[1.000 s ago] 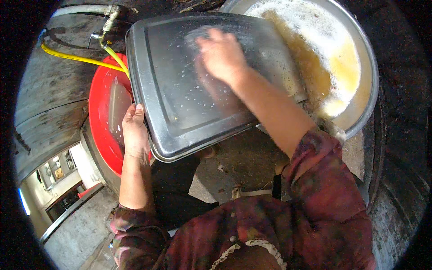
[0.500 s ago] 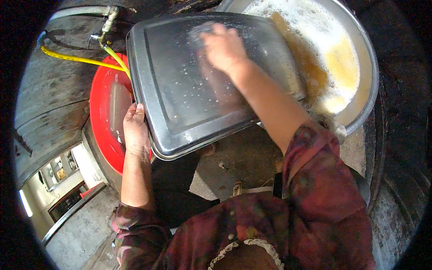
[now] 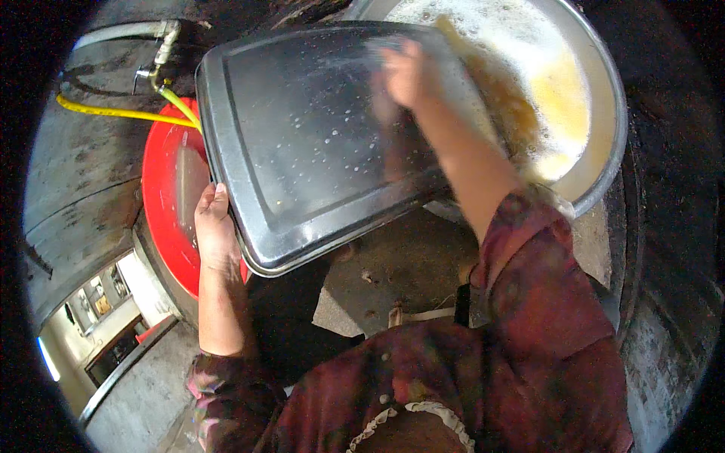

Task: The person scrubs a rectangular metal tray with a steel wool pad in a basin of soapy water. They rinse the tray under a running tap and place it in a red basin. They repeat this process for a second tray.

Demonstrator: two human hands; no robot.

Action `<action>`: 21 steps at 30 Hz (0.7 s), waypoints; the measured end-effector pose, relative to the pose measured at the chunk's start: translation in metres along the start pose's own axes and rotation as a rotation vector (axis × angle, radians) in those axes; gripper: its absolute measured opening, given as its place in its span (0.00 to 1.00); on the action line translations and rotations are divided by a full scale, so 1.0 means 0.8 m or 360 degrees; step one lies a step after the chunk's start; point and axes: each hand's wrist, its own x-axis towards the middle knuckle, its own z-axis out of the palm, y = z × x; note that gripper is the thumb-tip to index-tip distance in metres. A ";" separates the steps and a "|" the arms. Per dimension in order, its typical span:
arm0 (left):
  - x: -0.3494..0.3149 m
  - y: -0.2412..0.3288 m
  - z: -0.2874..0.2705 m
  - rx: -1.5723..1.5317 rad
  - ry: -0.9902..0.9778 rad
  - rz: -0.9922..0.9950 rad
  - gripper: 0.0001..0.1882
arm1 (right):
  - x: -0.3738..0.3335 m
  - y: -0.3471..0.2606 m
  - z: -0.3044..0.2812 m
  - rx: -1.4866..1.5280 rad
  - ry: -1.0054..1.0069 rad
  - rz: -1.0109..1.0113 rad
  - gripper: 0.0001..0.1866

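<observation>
A large dark metal tray (image 3: 302, 151) is tilted across the middle with its flat underside up, wet and dotted with drops and suds. My left hand (image 3: 215, 223) is closed on the rim at its near left side, the thumb on top and the other fingers mostly hidden. On the far right part of the tray, my right hand (image 3: 411, 75) presses a greyish scrubbing pad (image 3: 384, 49) to the metal. Both hand and pad are smeared by motion, so the pad's exact kind is unclear. The tray's right end overlaps a wide metal basin (image 3: 618, 113) of foamy brownish water.
To the left stands a red plastic tub (image 3: 162, 219) with a pale flat piece inside. A yellow hose (image 3: 113, 112) and a tap (image 3: 143, 75) with a green-yellow hose run by the wall above it. Concrete floor (image 3: 393, 279) shows below the tray.
My right hand and the pad have moved right across the tray. The tray, my left hand and the surroundings sit slightly further left in view; my left hand keeps its hold.
</observation>
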 end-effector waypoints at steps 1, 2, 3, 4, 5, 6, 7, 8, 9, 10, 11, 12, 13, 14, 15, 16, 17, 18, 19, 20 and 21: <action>-0.011 -0.005 -0.015 -0.0005 0.0122 -0.0055 0.15 | -0.007 0.017 -0.021 -0.0172 -0.0593 0.0254 0.14; -0.013 -0.009 -0.028 -0.0022 0.0123 -0.0042 0.14 | -0.023 0.062 -0.037 -0.0106 -0.0677 0.0426 0.15; -0.009 -0.009 -0.032 -0.0042 0.0097 -0.0017 0.14 | -0.051 0.129 -0.046 -0.0615 -0.0781 0.0018 0.19; -0.008 0.002 -0.023 -0.0044 0.0026 0.0025 0.14 | -0.093 0.234 -0.035 -0.0666 -0.0745 0.0276 0.18; 0.000 0.010 -0.007 -0.0077 -0.0053 0.0012 0.13 | -0.132 0.335 -0.038 -0.0751 -0.0696 0.0541 0.18; 0.003 0.004 -0.010 -0.0069 0.0000 0.0013 0.13 | -0.145 0.351 -0.033 -0.0705 -0.0634 0.0713 0.18; 0.003 0.000 -0.014 -0.0063 0.0072 0.0018 0.12 | -0.154 0.357 -0.030 -0.0645 -0.0564 0.0876 0.17; -0.013 -0.001 -0.026 -0.0031 0.0139 -0.0008 0.12 | -0.160 0.310 -0.024 -0.0627 -0.0590 0.0789 0.17; -0.014 0.002 -0.022 -0.0031 0.0112 -0.0021 0.11 | -0.161 0.293 -0.037 -0.0676 -0.0557 0.0745 0.16; -0.012 0.006 -0.018 -0.0027 0.0066 -0.0030 0.11 | -0.152 0.290 -0.036 -0.0675 -0.0594 0.0774 0.16; -0.009 0.005 -0.020 -0.0065 0.0043 -0.0010 0.11 | -0.132 0.275 -0.029 -0.0654 -0.0635 0.0794 0.16; -0.005 0.000 -0.022 -0.0104 0.0023 0.0010 0.10 | -0.116 0.259 -0.023 -0.0636 -0.0670 0.0825 0.16; -0.004 -0.001 -0.027 -0.0139 0.0015 0.0031 0.10 | -0.094 0.225 -0.020 -0.0606 -0.0714 0.0851 0.16; -0.012 0.003 -0.024 -0.0070 0.0088 0.0001 0.10 | -0.058 0.152 -0.031 -0.0582 -0.0762 0.0877 0.16; -0.007 0.010 -0.017 -0.0059 0.0068 0.0013 0.10 | -0.040 0.158 -0.015 -0.0842 -0.0714 0.0196 0.14; -0.007 0.007 -0.020 -0.0037 0.0107 0.0004 0.10 | -0.020 0.096 -0.015 -0.0473 -0.0575 0.0654 0.15; -0.004 0.009 -0.017 -0.0022 0.0107 0.0012 0.10 | -0.001 0.084 -0.001 -0.0416 -0.0479 0.0438 0.16; -0.002 0.001 -0.030 -0.0013 0.0099 0.0033 0.12 | 0.011 0.016 -0.010 -0.0324 -0.0400 0.0431 0.18; 0.000 0.008 -0.029 0.0009 0.0064 0.0048 0.12 | 0.024 0.010 0.018 -0.0178 -0.0144 0.0103 0.16; -0.005 0.004 -0.040 0.0039 0.0091 0.0030 0.13 | 0.027 -0.045 0.014 0.0036 -0.0107 0.0027 0.13; -0.009 0.002 -0.049 0.0063 0.0101 0.0022 0.13 | 0.037 -0.096 0.004 0.0061 -0.0333 -0.0162 0.11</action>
